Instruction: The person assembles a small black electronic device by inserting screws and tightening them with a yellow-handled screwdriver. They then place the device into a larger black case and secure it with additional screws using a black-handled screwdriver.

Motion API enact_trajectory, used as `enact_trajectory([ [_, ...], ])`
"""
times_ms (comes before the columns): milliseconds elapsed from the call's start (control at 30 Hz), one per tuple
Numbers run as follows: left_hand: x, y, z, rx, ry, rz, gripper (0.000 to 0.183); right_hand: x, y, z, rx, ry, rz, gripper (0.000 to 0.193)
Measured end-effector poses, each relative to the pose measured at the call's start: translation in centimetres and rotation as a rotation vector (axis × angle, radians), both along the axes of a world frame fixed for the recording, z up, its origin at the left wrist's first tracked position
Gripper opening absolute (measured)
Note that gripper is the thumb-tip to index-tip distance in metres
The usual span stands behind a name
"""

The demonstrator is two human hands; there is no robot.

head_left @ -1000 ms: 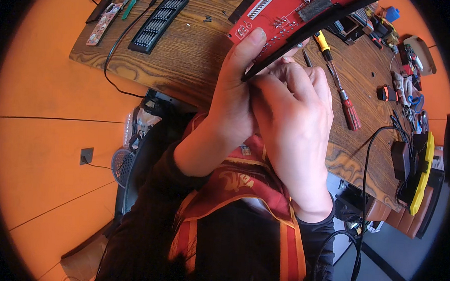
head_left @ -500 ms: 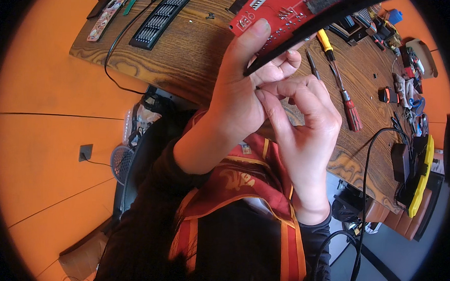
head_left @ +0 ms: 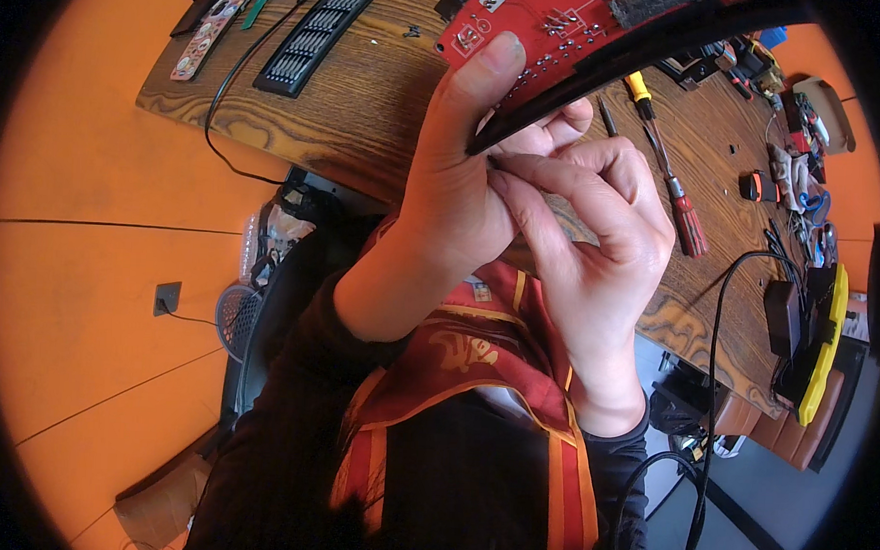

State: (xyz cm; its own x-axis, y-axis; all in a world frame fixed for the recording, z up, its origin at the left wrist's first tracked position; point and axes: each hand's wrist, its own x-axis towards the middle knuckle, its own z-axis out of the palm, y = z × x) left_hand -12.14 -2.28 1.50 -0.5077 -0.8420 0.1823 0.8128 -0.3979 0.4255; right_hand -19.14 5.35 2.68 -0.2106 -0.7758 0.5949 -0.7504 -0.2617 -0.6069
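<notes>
Raised over the table's near edge, a red circuit board [head_left: 550, 32] with solder points and a curved black strip [head_left: 602, 79] along its lower side is held in my left hand [head_left: 458, 169]. The left thumb presses on the board's face; the other fingers are behind it. My right hand [head_left: 607, 213] is closed in a pinch, thumb and index fingertip together beside the left palm, just below the strip's lower end. Whatever lies between those fingertips is too small or hidden to make out.
On the wooden table [head_left: 398, 89] lie a black case of screwdriver bits [head_left: 314, 40], a phone in a patterned case [head_left: 208, 39] and a red-handled screwdriver [head_left: 689, 226]. A yellow handle [head_left: 639, 85] and a black cable [head_left: 211, 112] are there too. Tools and parts crowd the right side.
The board and its black strip have tilted and shifted slightly down and left. My right fingertips have moved left and up, closer to the strip's lower end.
</notes>
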Motion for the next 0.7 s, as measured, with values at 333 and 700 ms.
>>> enact_trajectory([
  [333, 1.7, -2.3, -1.5, -0.113, 0.351, -0.181, 0.045, -3.4, 0.8, -0.7, -0.055, 0.075, -0.129, 0.014],
  [700, 4.3, -3.9, -2.9, 0.034, 0.371, -0.054, 0.036, -13.5, -2.7, -2.2, 0.347, 0.173, -0.396, 0.017],
])
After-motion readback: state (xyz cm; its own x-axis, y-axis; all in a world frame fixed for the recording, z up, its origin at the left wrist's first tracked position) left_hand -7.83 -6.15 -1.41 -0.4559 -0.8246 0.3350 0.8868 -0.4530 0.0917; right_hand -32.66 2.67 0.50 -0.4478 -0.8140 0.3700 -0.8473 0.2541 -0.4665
